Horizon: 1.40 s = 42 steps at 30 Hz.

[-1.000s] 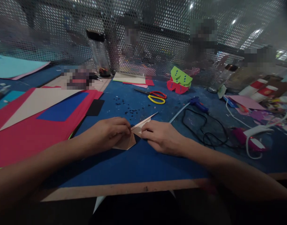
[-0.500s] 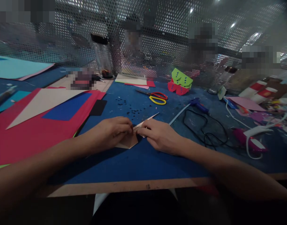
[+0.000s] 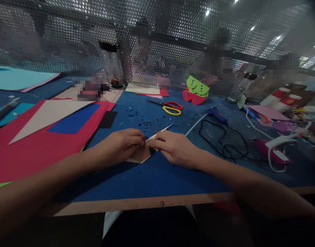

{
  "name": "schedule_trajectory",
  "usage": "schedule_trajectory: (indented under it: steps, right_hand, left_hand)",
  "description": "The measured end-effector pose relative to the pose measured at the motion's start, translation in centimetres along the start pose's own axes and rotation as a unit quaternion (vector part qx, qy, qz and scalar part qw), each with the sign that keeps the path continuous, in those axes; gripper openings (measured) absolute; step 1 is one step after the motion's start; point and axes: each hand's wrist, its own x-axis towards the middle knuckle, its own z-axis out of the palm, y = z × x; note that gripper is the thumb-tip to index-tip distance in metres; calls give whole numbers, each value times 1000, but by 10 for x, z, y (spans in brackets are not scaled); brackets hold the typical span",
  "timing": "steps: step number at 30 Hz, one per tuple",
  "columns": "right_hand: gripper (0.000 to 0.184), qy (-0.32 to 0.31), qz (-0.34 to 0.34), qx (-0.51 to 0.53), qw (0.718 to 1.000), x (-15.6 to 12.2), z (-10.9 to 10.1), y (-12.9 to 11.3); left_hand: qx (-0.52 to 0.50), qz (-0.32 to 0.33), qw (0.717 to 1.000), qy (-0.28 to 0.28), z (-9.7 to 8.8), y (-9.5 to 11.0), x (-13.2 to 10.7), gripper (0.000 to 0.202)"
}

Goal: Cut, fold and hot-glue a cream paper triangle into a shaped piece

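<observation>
**Both hands pinch folded paper, mat centre**

Left hand point(image 3: 121, 145) and right hand point(image 3: 173, 149) have fingers curled tight, tips nipping the folded beige paper point(image 3: 140, 156) between them. The paper lies flat on the blue mat point(image 3: 157, 178), with a thin strip poking out toward 1 o'clock. Scissors point(image 3: 171, 107) at 12, glue gun point(image 3: 216, 115) at 2, red sheet point(image 3: 39, 151) at 9.

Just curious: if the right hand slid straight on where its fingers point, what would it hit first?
Probably the left hand: the right hand points leftward along the paper, and the two look almost touching.
</observation>
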Motion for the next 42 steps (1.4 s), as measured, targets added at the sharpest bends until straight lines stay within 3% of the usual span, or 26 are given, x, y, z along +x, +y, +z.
schedule_trajectory:
  steps: [19,26,42]
  right_hand:
    - [21,14,-4,13,1000,-9,-7,2]
    - [37,6,-9,6,1000,-7,-4,-1]
    - [26,-4,-20,-7,1000,-10,-9,1]
  left_hand:
    - [4,2,1000,-10,-4,4,2,29]
    - [-2,6,1000,0,-1,1,1,30]
    - [5,1,1000,-6,-3,5,3,30]
